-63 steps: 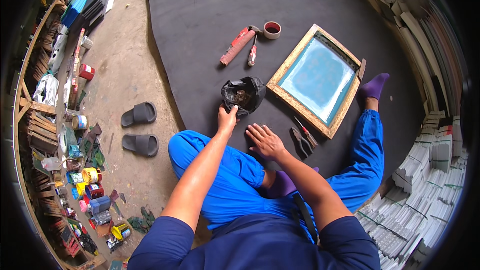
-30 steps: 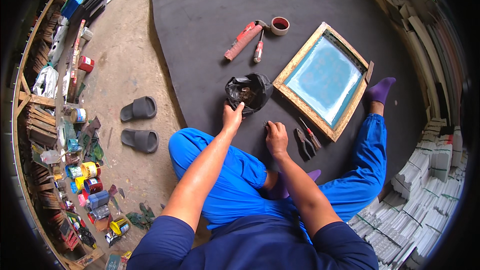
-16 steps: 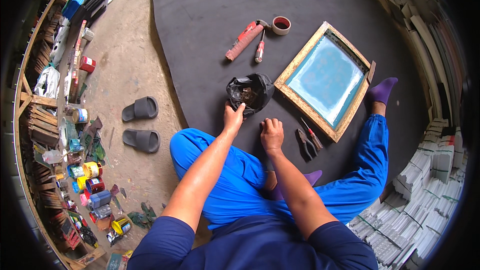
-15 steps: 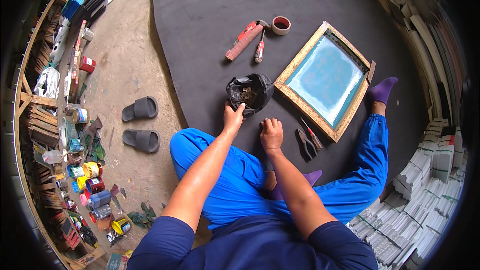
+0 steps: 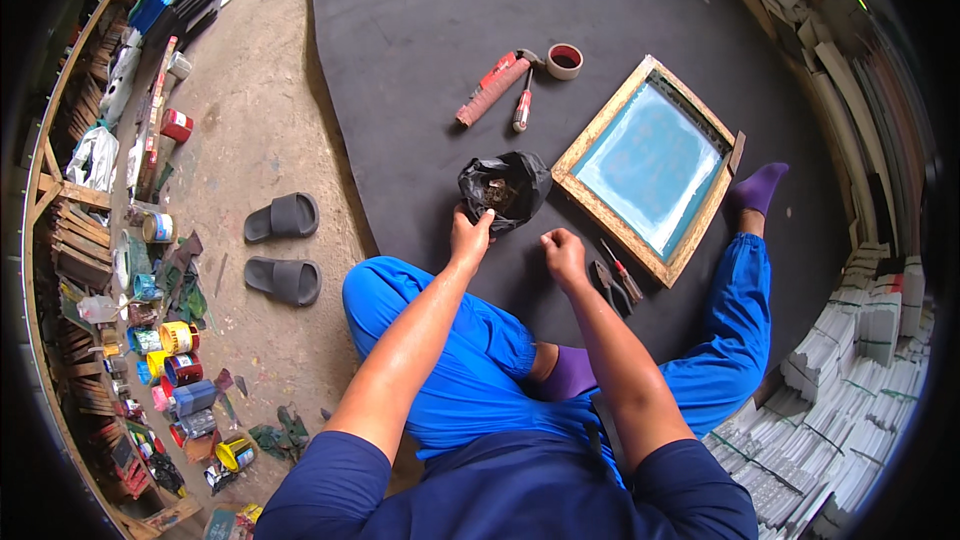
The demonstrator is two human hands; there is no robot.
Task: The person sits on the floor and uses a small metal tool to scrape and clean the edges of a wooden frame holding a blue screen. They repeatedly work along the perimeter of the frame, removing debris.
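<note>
1. The black bag (image 5: 527, 188) sat left of the wooden frame (image 5: 610, 220), its rim clasped by the left hand (image 5: 472, 237).
2. The right hand (image 5: 567, 260), lower left of the frame, was curled closed; contents couldn't be told.
3. Gathering scraps (image 5: 497, 196) seemed underway; releasing over the bag was called for.

Both arms (image 5: 395, 370) extend forward. The left hand (image 5: 469, 238) is clenched in a grip, thumb uppermost. The right hand (image 5: 565, 258) is held with fingers curled inward.
</note>
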